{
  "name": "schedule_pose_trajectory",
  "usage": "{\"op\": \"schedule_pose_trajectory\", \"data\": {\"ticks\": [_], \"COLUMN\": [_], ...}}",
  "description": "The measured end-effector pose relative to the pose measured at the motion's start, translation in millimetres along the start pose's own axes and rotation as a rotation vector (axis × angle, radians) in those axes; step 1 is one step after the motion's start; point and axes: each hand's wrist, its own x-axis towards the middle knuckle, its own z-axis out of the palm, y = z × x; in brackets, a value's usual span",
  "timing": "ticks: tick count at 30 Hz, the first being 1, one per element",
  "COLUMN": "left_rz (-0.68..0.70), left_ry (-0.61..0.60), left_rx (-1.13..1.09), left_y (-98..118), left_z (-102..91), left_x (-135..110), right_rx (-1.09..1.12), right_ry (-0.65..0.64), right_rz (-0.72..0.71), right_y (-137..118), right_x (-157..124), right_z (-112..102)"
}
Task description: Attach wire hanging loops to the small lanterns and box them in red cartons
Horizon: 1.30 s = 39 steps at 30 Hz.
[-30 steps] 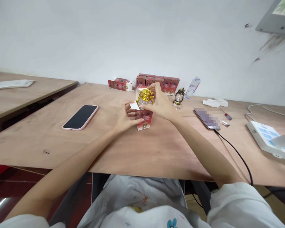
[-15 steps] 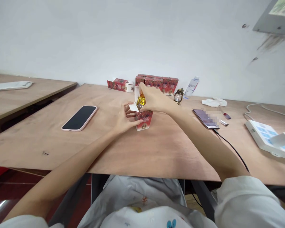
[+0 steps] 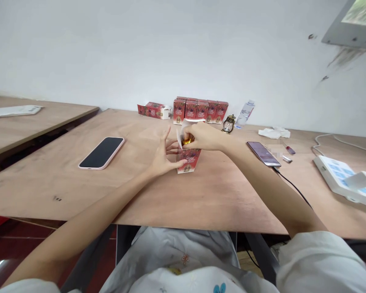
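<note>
A red printed carton (image 3: pixel 189 161) stands upright on the table with its white top flaps raised. My left hand (image 3: pixel 164 156) steadies it from the left, thumb on the front face and fingers round the side and back. Over the open top, my right hand (image 3: pixel 203 136) grips a small gold lantern (image 3: pixel 187 140) by its upper part. Most of the lantern is hidden inside the carton and behind the fingers.
Several closed red cartons (image 3: pixel 197 110) line the wall, with an open carton (image 3: pixel 154 110) lying to their left. A bronze lantern (image 3: pixel 228 123) and a plastic bottle (image 3: pixel 245 114) stand right of them. Phones (image 3: pixel 102 153) (image 3: pixel 263 154), tissue (image 3: pixel 274 132) and a power strip (image 3: pixel 344 175) lie around.
My right hand has lowered the gold lantern deeper into the carton. The carton and both hands have shifted slightly right and nearer to me. My left index finger has lifted.
</note>
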Motion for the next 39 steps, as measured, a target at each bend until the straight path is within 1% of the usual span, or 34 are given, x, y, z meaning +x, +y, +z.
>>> {"op": "schedule_pose_trajectory", "data": {"ticks": [5,7,9,11,13,14,15,17,19,22,24,28,31,33,35,37,39], "left_rz": [0.076,0.090,0.098,0.099,0.090,0.083,0.079,0.071,0.048,-0.005,-0.024,-0.043,-0.066,-0.080,-0.083,-0.075,-0.061], "left_ry": [-0.046,-0.055,-0.068,-0.077,-0.075,-0.077,-0.076,-0.074,-0.073,-0.104,-0.133,-0.157,-0.153,-0.165,-0.188,-0.194,-0.188], "left_rx": [0.074,0.081,0.076,0.078,0.092,0.098,0.103,0.105,0.098,0.070,0.051,0.072,0.124,0.138,0.137,0.149,0.167], "left_y": [-2.1,-0.1,2.2,3.7,3.9,3.5,3.0,2.1,2.4,6.0,9.4,14.3,15.4,15.4,15.5,15.8,15.3], "left_z": [-0.8,-1.2,-1.6,-1.7,-1.6,-1.4,-1.2,-0.8,-1.1,-3.1,-4.8,-5.1,-2.8,-1.8,-1.9,-2.9,-4.4], "left_x": [-0.2,-0.9,-1.9,-2.6,-3.0,-3.0,-2.9,-2.3,-1.3,0.8,2.3,4.8,7.0,8.5,9.6,9.9,9.7], "right_rx": [0.076,0.226,0.465,0.674,0.772,0.800,0.828,0.905,1.010,1.161,1.236,1.359,1.393,1.407,1.422,1.405,1.339], "right_ry": [-0.050,0.000,0.144,0.349,0.546,0.615,0.646,0.620,0.540,0.398,0.325,0.212,0.145,0.146,0.190,0.257,0.315], "right_rz": [-0.080,-0.099,-0.102,-0.088,-0.050,-0.025,-0.001,0.022,0.028,0.059,0.098,0.173,0.208,0.229,0.221,0.156,0.070], "right_y": [2.8,9.1,19.3,32.1,44.3,49.0,52.0,52.3,45.4,30.1,23.6,26.4,33.2,34.4,31.6,25.7,19.2], "right_x": [-6.7,-12.3,-19.4,-26.0,-30.0,-30.9,-31.0,-29.6,-26.9,-22.5,-20.3,-20.4,-22.7,-23.2,-22.4,-21.6,-22.2], "right_z": [-7.7,-11.2,-10.7,-4.0,8.8,16.4,24.1,36.9,43.8,44.2,43.0,48.3,55.7,58.4,58.0,55.1,51.5]}}
